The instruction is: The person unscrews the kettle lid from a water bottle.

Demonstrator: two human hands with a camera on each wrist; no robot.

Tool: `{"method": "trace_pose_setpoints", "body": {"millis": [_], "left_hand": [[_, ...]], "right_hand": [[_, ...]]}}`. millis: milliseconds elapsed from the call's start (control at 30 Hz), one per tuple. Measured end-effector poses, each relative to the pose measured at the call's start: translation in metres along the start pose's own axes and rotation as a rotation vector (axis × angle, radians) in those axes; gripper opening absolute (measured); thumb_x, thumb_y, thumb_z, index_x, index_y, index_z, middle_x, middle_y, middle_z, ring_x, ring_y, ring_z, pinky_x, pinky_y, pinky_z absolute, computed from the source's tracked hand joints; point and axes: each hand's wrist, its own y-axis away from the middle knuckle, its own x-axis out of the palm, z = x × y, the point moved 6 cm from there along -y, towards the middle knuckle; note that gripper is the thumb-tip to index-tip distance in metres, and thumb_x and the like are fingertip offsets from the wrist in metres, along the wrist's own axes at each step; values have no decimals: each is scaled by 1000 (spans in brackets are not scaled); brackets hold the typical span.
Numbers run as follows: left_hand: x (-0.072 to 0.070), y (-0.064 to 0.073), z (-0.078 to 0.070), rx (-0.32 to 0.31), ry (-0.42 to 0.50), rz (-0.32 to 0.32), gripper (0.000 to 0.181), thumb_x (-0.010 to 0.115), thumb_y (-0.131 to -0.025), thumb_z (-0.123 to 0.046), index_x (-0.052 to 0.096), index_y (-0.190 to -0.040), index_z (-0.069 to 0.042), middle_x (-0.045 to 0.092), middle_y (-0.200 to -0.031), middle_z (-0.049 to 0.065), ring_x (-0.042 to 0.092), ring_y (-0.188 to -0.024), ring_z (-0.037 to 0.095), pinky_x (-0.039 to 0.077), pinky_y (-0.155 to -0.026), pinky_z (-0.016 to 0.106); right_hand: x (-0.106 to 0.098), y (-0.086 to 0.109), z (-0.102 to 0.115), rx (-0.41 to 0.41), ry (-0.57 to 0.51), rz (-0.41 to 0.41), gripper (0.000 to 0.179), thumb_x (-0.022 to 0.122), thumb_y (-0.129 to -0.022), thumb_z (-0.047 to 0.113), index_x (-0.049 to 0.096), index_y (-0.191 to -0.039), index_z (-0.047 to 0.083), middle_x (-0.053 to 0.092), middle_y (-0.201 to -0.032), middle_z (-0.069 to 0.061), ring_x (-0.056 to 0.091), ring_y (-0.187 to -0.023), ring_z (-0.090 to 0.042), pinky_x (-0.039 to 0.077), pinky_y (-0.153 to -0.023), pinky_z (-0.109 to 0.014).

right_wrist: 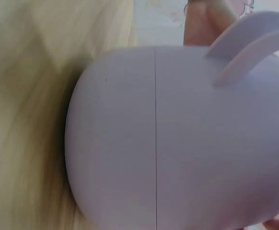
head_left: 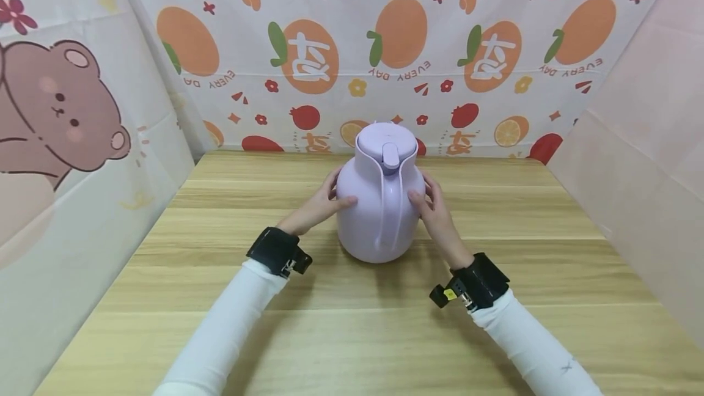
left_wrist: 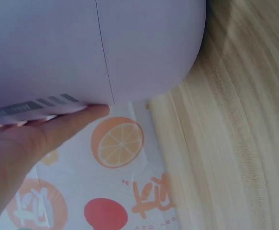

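A lavender thermal jug (head_left: 365, 225) stands upright at the middle of the wooden table, its handle and the lid's lever facing me. My left hand (head_left: 321, 203) holds its left side, thumb at the front and fingers around the back. On the opposite side my right hand (head_left: 437, 216) holds the body the same way, with its thumb beside the handle. The left wrist view shows fingers (left_wrist: 67, 125) against the jug (left_wrist: 144, 52) near a grey printed label. In the right wrist view the jug's rounded body (right_wrist: 125, 139) fills most of the picture; its base is close to the tabletop.
The wooden table (head_left: 220, 298) extends around the jug. A fruit-print cloth (head_left: 352, 35) hangs behind its far edge. A bear-print cloth (head_left: 60, 109) is at the left, and a pale cloth (head_left: 643, 139) at the right.
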Motion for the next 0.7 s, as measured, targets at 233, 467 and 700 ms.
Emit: {"method": "trace_pose_setpoints", "body": {"millis": [233, 467, 700], "left_hand": [[-3, -2, 1, 27, 20, 55, 107, 66, -68, -65, 7, -146, -20, 6, -150, 9, 11, -135, 32, 22, -102, 53], [-2, 0, -2, 25, 36, 77, 105, 66, -70, -62, 8, -146, -19, 8, -150, 9, 12, -135, 31, 21, -102, 51], [0, 8, -15, 21, 44, 104, 109, 66, -71, -62, 4, -146, -13, 3, -150, 15, 8, -135, 36, 20, -102, 54]], "right_hand": [[3, 8, 3, 16, 25, -50, 61, 50, -94, 34, 21, -143, 13, 23, -143, -16, 29, -128, -34, 30, -100, -46], [4, 12, 3, 34, 33, -44, 63, 49, -93, 39, 19, -144, 16, 21, -145, -12, 27, -130, -30, 28, -101, -45], [5, 13, 2, 32, 33, -56, 64, 50, -92, 43, 20, -143, 18, 21, -145, -11, 27, -129, -31, 28, -100, -47]]}}
